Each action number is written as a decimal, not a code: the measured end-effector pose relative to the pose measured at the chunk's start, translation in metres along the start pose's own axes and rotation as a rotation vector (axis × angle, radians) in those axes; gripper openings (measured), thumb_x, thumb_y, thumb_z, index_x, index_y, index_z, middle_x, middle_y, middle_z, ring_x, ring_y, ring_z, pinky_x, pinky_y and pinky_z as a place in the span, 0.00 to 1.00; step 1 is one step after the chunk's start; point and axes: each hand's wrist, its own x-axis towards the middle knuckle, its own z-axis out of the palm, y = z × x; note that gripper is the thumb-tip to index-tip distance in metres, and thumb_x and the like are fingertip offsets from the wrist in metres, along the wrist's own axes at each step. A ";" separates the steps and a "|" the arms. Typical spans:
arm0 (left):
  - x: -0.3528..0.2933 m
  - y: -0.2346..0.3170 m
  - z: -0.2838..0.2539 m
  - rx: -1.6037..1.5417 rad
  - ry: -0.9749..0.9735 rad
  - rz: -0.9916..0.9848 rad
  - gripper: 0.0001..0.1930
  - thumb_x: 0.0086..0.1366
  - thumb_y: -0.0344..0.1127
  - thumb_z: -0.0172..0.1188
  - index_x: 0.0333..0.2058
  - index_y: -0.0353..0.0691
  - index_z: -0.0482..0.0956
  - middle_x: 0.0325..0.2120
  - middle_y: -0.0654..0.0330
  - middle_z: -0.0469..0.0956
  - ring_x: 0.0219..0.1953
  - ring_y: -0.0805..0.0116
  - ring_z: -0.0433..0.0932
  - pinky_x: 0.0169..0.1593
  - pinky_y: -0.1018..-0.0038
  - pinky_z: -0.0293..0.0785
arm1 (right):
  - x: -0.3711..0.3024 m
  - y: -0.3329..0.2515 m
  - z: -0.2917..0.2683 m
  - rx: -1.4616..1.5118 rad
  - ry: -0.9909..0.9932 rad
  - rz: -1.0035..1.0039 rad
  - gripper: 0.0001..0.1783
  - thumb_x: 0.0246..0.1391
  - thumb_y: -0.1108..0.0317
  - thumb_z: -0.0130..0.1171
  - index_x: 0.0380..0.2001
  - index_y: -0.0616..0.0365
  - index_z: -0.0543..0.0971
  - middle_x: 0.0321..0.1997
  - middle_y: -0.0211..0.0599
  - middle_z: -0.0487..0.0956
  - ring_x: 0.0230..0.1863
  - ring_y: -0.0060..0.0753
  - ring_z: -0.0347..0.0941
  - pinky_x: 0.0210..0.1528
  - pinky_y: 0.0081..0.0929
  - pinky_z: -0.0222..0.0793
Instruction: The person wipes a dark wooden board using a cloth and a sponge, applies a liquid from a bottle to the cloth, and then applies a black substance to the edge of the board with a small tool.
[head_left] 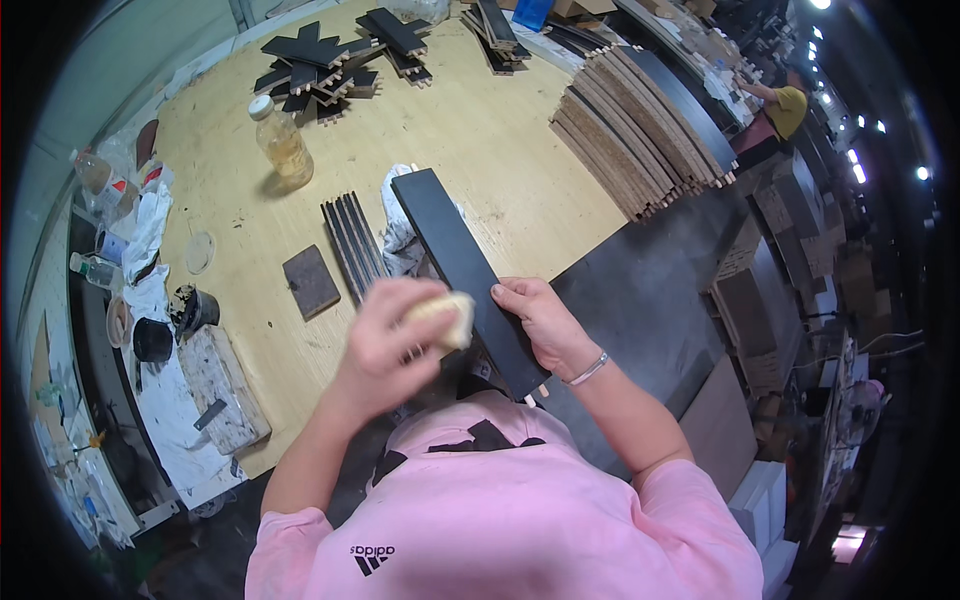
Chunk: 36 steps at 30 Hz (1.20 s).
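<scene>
The right hand grips the board by its edge; the left hand clasps a pale pad. Board position: slanted over the table's edge. Apparent step: wiping; the next stroke calls for steady support.

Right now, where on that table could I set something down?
The widest bare patch lies between the white-capped bottle and the stacked boards, beyond the held black board. A smaller one separates the dark flat block from the stained tub. Crowded: the left edge (white cloth, plastic bottles) and far edge (piled black slats).
</scene>
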 end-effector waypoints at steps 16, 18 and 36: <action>0.017 -0.059 -0.055 0.290 0.256 -0.174 0.21 0.46 0.19 0.62 0.42 0.36 0.81 0.47 0.54 0.77 0.49 0.58 0.76 0.52 0.68 0.73 | -0.033 0.006 0.001 -0.320 -0.028 -0.129 0.12 0.62 0.69 0.54 0.29 0.69 0.77 0.26 0.24 0.73 0.28 0.12 0.64 0.30 0.18 0.63; 0.018 -0.045 -0.034 0.207 0.304 -0.171 0.22 0.44 0.21 0.64 0.43 0.37 0.81 0.44 0.54 0.77 0.48 0.57 0.76 0.51 0.67 0.73 | -0.028 0.006 0.000 -0.260 0.008 -0.131 0.12 0.62 0.69 0.54 0.29 0.68 0.77 0.26 0.25 0.74 0.27 0.12 0.65 0.30 0.18 0.63; -0.039 0.035 0.040 -0.208 -0.085 -0.017 0.23 0.40 0.27 0.68 0.41 0.37 0.80 0.39 0.53 0.75 0.38 0.54 0.74 0.41 0.64 0.73 | 0.023 -0.024 -0.018 0.276 0.218 -0.205 0.20 0.69 0.59 0.42 0.37 0.66 0.75 0.26 0.33 0.75 0.24 0.24 0.70 0.27 0.23 0.69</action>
